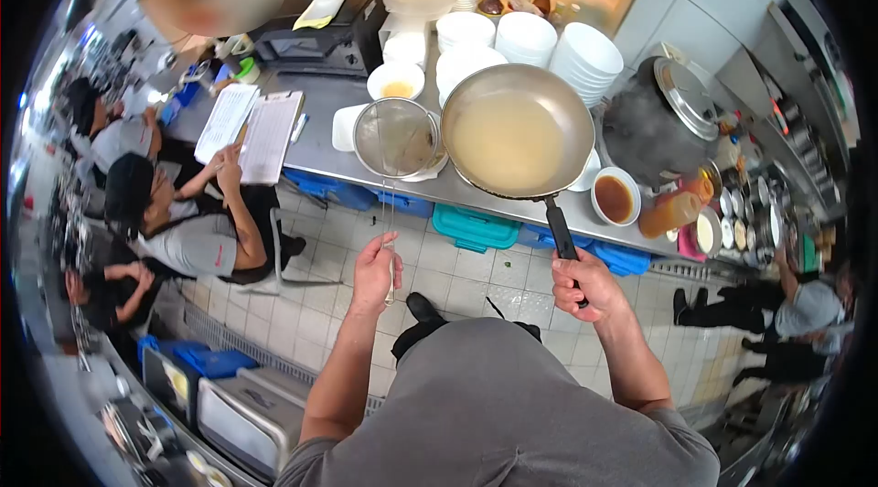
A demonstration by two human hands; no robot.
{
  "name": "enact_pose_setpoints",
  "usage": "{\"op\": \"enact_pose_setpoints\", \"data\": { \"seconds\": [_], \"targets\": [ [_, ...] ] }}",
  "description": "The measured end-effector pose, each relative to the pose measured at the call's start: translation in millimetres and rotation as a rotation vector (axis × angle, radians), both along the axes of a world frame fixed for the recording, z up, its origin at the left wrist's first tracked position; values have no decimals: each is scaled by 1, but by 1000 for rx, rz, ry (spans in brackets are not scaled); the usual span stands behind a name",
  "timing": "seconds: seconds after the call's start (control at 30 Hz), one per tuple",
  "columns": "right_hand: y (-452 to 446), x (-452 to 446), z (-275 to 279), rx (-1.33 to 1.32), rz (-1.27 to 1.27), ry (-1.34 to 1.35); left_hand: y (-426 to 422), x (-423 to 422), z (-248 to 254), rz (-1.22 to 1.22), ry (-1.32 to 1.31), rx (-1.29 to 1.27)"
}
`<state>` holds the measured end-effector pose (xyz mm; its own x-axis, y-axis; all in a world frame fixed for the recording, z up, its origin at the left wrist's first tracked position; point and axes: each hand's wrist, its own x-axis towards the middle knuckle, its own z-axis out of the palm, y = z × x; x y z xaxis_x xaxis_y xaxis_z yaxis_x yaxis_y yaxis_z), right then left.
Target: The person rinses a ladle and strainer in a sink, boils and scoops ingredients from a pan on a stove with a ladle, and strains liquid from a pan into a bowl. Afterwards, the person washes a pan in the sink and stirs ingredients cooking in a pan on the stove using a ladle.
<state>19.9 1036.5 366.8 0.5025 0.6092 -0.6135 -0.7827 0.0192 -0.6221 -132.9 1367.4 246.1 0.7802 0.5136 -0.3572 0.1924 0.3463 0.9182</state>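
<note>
My left hand (375, 272) is closed on the long thin handle of a wire mesh strainer (395, 135). The strainer's round basket is over the counter's front edge, with part of a white dish showing behind it. Fingers wrapped round its black handle, my right hand (587, 284) holds a frying pan (517, 80). A pale yellow liquid (508, 141) covers the middle of the pan. The pan is just right of the strainer, near the counter edge and in front of stacked white bowls (581, 62). Whether the pan rests on anything is hidden.
Right of the pan are a bowl of brown sauce (615, 197), squeeze bottles (670, 214) and a large steaming pot (654, 130). A small bowl with yellow contents (396, 83) stands behind the strainer. A seated person (187, 222) is at left beside clipboard papers (270, 135). Bins (476, 224) sit below.
</note>
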Motion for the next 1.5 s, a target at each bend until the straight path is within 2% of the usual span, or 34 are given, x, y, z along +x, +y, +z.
{"op": "enact_pose_setpoints", "data": {
  "seconds": [0.23,0.53,0.9,1.5],
  "targets": [
    [77,-32,-4,-24,-152,-14,72,21,6,-214,22,-2],
    [140,-54,-10,-15,-225,7,112,17,-2,-325,2,-83],
    [176,-52,-15,-106,-237,-23,124,13,-1,-328,42,-114],
    [188,-49,-20,-203,-245,-62,138,19,-7,-364,60,-101]
  ]
}}
